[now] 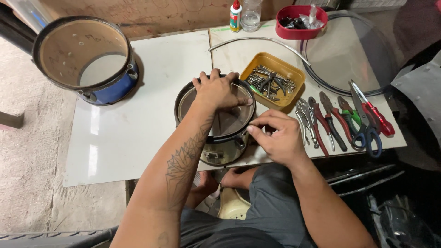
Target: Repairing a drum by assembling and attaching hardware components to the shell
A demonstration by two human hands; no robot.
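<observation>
On the white board table (138, 124), close to its near edge, sits a small round drum shell with a dark rim and a clear skin on top (216, 120). The left hand (217, 90) lies flat on that skin with its fingers spread wide, pressing down and gripping nothing. The right hand (277, 135) is at the drum's right rim with thumb and fingers pinched together; it may hold something tiny, but I cannot tell, because the fingers hide it.

It looks like the skin is being fitted onto the small drum, and one hand holds it still while the other works at the edge. I think the next move needs a careful pinch right at the rim, with the flat hand keeping the skin from sliding.

Just behind the right hand is a yellow plastic tray full of metal bolts (273, 81) (it nearly touches the drum). To the right lie pliers with red and black handles (327, 120) and blue-handled scissors (366, 128), close by the right wrist. Farther back are a big clear round drum skin (349, 50), a thin bent metal hoop (257, 42), a red bowl of small parts (301, 22), a little glue bottle with a red cap (235, 15) and a clear plastic bottle (251, 14). A bigger blue drum shell (87, 57) stands well apart on the left. Nothing sits between the hands and the drum.
</observation>
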